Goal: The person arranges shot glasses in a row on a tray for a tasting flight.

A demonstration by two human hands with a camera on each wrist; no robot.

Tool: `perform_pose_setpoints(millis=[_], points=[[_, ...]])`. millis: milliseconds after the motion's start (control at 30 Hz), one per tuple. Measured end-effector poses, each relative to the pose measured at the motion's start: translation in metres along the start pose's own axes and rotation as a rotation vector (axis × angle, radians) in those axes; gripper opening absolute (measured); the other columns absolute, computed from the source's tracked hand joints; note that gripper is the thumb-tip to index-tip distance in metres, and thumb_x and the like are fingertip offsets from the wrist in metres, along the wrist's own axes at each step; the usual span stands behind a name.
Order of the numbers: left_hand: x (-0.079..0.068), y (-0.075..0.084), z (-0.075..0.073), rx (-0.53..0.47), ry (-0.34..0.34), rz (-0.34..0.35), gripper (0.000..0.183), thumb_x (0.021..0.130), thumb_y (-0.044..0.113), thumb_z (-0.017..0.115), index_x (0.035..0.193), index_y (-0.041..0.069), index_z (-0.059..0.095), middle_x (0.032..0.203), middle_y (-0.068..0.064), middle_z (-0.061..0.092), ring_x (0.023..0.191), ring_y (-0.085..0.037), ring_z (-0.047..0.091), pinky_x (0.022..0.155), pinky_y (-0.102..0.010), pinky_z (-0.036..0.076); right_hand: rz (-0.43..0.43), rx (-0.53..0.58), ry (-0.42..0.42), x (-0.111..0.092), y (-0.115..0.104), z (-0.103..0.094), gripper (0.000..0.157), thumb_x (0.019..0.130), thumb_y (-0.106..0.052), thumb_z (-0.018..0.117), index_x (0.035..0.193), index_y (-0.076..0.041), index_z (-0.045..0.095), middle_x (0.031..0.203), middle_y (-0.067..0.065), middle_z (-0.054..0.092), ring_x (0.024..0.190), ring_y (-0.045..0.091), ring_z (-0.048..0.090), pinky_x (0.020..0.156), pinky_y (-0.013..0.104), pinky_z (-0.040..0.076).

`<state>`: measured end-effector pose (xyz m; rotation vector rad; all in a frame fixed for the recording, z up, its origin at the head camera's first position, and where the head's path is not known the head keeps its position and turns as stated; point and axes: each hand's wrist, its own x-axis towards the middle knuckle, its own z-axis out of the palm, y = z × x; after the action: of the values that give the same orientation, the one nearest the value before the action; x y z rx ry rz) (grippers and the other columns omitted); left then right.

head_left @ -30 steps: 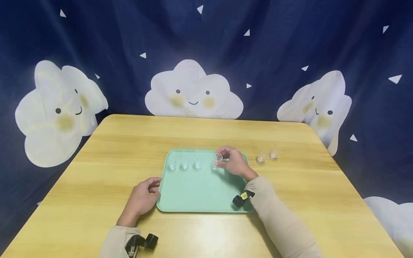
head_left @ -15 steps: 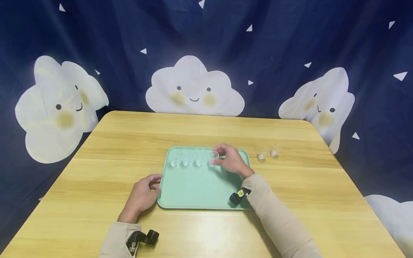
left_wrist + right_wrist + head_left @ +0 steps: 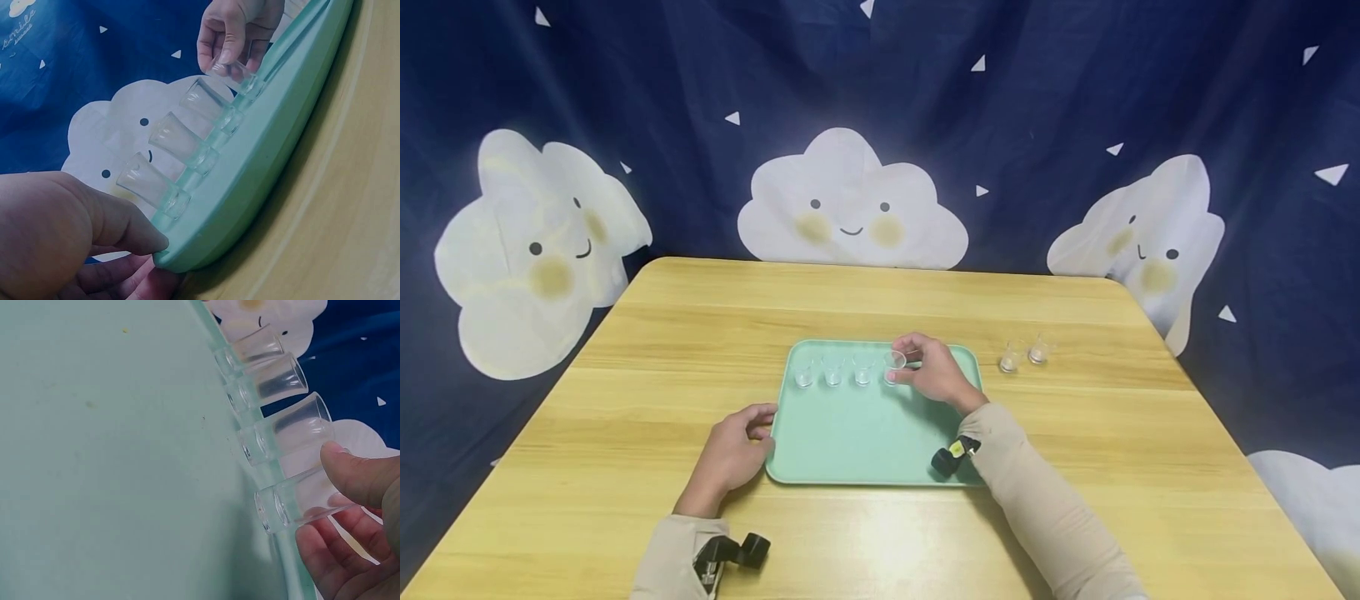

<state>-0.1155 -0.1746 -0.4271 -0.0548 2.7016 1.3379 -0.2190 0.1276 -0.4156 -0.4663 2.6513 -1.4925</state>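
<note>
1. Head view: green tray (image 3: 865,442) lies on wood table (image 3: 880,542). L hand (image 3: 733,450) is at tray's L side, thumb & fingers on its edge. R hand (image 3: 936,371) is over tray's far R part, gripping a clear glass (image 3: 895,361) betw. thumb & fingers, mouth up. On tray, near its far rim, 3 glasses (image 3: 832,372) stand upright in a row, L of the gripped one, spaced apart. Off tray, past its R side & a bit toward its far end, 2 more glasses (image 3: 1010,357) stand on table, close tog. Both arms in beige sleeves (image 3: 1048,508), each w/ a black wrist device (image 3: 943,461); R one sits above tray's near R corner. Beyond tray & table: navy curtain (image 3: 685,67) w/ white clouds (image 3: 850,183) & small triangles (image 3: 733,118).

2. L wrist view (tilted): L hand pinches tray rim, thumb on top, other fingers lower, partly hidden. The 3 glasses line tray's far rim; R hand w/ its glass is at far end of that row.

3. R wrist view: R hand's thumb on one side of glass, fingers on other; glass base is at tray's surface, can't tell if touching. Next glass in row is just beside it. Few small specks (image 3: 89,404) on tray.
</note>
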Motion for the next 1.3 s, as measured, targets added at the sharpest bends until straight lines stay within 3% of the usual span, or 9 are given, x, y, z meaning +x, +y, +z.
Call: perform_pose_setpoints(millis=[233,333,500,633,833,967,1067,1300], points=[[0.0,0.0,0.0,0.002,0.001,0.002,0.044,0.087,0.002,0.058,0.131,0.0,0.056,0.121,-0.014,0.063,0.102,-0.025,0.06,0.085,-0.041,0.049,0.005,0.057,-0.025,-0.004,0.001,-0.006,0.047,0.076,-0.005,0.081,0.117,0.004,0.059,0.109,0.017,0.064,0.102,0.03,0.063,0.085,0.032,0.053],[0.0,0.0,0.0,0.002,0.003,0.003,0.044,0.087,0.002,0.057,0.131,0.0,0.057,0.12,-0.013,0.063,0.101,-0.025,0.06,0.084,-0.041,0.049,-0.006,0.084,-0.017,-0.009,0.002,-0.013,0.045,0.08,-0.003,0.077,0.119,0.006,0.057,0.113,0.02,0.062,0.103,0.032,0.063,0.087,0.035,0.052],[0.001,0.0,0.001,0.003,0.005,0.008,0.044,0.087,0.002,0.058,0.131,0.0,0.057,0.119,-0.013,0.063,0.101,-0.024,0.06,0.084,-0.04,0.049,-0.04,0.119,0.042,-0.019,0.004,-0.029,0.033,0.091,-0.001,0.063,0.121,0.009,0.055,0.115,0.024,0.062,0.105,0.036,0.061,0.093,0.042,0.049],[0.001,0.001,0.001,0.003,0.005,0.008,0.045,0.086,0.002,0.058,0.131,0.0,0.057,0.119,-0.013,0.063,0.101,-0.024,0.06,0.084,-0.04,0.049,-0.032,0.248,0.092,-0.026,0.006,-0.045,0.028,0.098,0.0,0.048,0.121,0.014,0.052,0.116,0.03,0.06,0.106,0.039,0.06,0.092,0.044,0.049],[0.0,0.001,0.0,0.006,0.002,0.002,0.045,0.086,0.002,0.058,0.131,0.001,0.057,0.12,-0.013,0.063,0.101,-0.025,0.06,0.084,-0.041,0.049,-0.045,0.398,0.164,-0.036,0.011,-0.07,0.033,0.101,-0.005,0.038,0.121,0.021,0.046,0.11,0.033,0.058,0.094,0.022,0.065,0.085,0.035,0.053],[0.0,0.001,-0.001,0.007,0.004,0.001,0.045,0.086,0.002,0.058,0.131,0.0,0.057,0.119,-0.014,0.063,0.101,-0.025,0.06,0.084,-0.041,0.049,-0.066,0.453,0.265,-0.042,0.019,-0.085,0.035,0.103,-0.007,0.038,0.118,0.023,0.046,0.1,0.021,0.064,0.087,0.016,0.066,0.08,0.031,0.054],[-0.001,0.001,-0.001,0.003,0.003,0.001,0.045,0.086,0.002,0.058,0.131,0.0,0.057,0.119,-0.013,0.063,0.101,-0.025,0.06,0.084,-0.04,0.049,-0.069,0.422,0.373,-0.045,0.025,-0.096,0.034,0.103,-0.007,0.039,0.116,0.022,0.049,0.097,0.015,0.066,0.086,0.014,0.066,0.077,0.027,0.055],[0.0,0.0,0.0,0.003,0.001,-0.001,0.045,0.086,0.002,0.059,0.131,0.001,0.057,0.119,-0.013,0.063,0.102,-0.025,0.059,0.084,-0.04,0.048,-0.016,0.183,0.617,-0.054,0.04,-0.111,0.026,0.099,-0.006,0.05,0.114,0.014,0.057,0.108,0.029,0.062,0.087,0.005,0.061,0.076,0.016,0.05]])
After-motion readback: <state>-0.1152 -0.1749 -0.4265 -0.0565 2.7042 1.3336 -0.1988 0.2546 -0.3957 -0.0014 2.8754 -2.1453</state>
